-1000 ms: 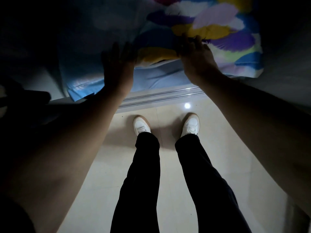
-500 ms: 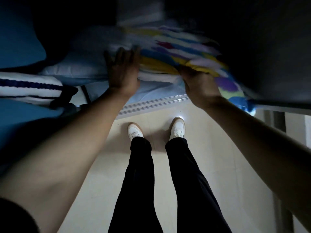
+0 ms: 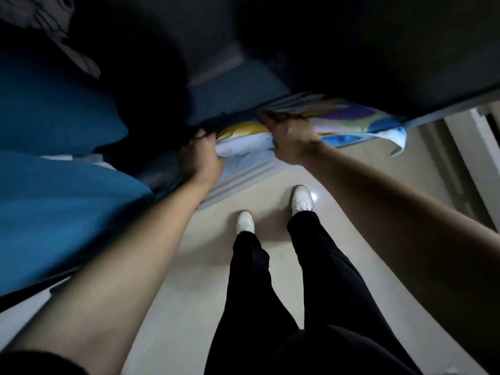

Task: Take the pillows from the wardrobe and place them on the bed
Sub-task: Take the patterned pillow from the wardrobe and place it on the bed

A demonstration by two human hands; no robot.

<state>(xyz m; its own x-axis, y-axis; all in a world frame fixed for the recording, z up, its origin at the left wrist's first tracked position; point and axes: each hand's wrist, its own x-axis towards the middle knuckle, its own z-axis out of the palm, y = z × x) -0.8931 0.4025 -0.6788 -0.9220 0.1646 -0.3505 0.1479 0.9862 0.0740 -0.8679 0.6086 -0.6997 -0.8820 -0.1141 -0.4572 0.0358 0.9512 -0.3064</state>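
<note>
A pillow with a multicoloured feather print (image 3: 349,123) lies at the front edge of the dark wardrobe (image 3: 243,50), its right corner hanging out over the floor. My left hand (image 3: 200,158) grips the pillow's white left end from below. My right hand (image 3: 289,139) clutches its front edge near the middle, fingers curled into the fabric. The pillow's rear part is hidden in shadow under a wardrobe shelf. A light-blue pillow or sheet (image 3: 243,166) lies beneath it.
Blue bedding (image 3: 54,198) is stacked in the wardrobe at the left. The sliding-door track (image 3: 243,182) runs along the wardrobe's base. My legs and white shoes (image 3: 300,198) stand on a beige tiled floor (image 3: 203,266). A door frame (image 3: 465,147) is at the right.
Both hands went from resting flat on the pillow to gripping its front edge. The pillow has shifted forward and to the right, and the view has swung left.
</note>
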